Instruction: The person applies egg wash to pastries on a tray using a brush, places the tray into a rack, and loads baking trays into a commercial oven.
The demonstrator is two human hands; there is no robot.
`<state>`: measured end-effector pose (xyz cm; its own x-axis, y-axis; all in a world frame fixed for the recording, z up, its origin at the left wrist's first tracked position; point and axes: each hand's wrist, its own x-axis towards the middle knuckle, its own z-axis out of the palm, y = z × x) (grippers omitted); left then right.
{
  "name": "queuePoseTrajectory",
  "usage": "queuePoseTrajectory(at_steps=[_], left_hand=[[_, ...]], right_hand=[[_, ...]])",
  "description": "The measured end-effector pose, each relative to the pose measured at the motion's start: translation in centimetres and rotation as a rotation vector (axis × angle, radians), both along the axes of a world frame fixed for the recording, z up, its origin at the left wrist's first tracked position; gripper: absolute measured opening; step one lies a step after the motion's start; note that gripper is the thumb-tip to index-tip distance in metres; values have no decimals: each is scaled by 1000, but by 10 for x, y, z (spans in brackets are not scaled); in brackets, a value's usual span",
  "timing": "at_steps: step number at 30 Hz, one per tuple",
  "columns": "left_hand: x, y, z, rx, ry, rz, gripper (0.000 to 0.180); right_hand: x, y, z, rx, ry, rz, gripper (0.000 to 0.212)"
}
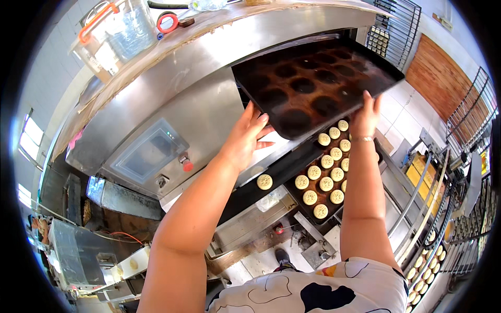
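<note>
A dark baking tray (308, 86) with round stains on its bare surface is held up in front of the steel machine. My left hand (248, 133) grips its near left corner, thumb on the rim. At the right end my right hand (366, 117) has hold of the edge; part of that hand is hidden by the tray. Below lies a second dark tray (297, 195) with rows of round, patterned pale dough cakes (326, 183); my right forearm covers some of them. A single dough cake (264, 181) sits apart on the black belt (240, 201).
The machine's front carries a screen (148, 147) and a red knob (186, 164). A plastic container with an orange handle (117, 41) stands on its top. Wire racks (399, 26) are at the far right, and metal rails (417, 193) run along the right. Filled trays (425, 271) stand lower right.
</note>
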<state>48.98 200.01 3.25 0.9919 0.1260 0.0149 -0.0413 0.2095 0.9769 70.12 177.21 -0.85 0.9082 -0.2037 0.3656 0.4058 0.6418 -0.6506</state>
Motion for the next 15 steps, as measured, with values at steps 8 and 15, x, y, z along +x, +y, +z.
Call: queuePoseTrajectory(at_steps=[8,15], left_hand=[[-148,42,-131,245,421,40,54],[-309,30,-184,162,731,399,45]], right_hand=[[10,185,14,-159,235,358,92],[76,244,34,-417,377,478,66]])
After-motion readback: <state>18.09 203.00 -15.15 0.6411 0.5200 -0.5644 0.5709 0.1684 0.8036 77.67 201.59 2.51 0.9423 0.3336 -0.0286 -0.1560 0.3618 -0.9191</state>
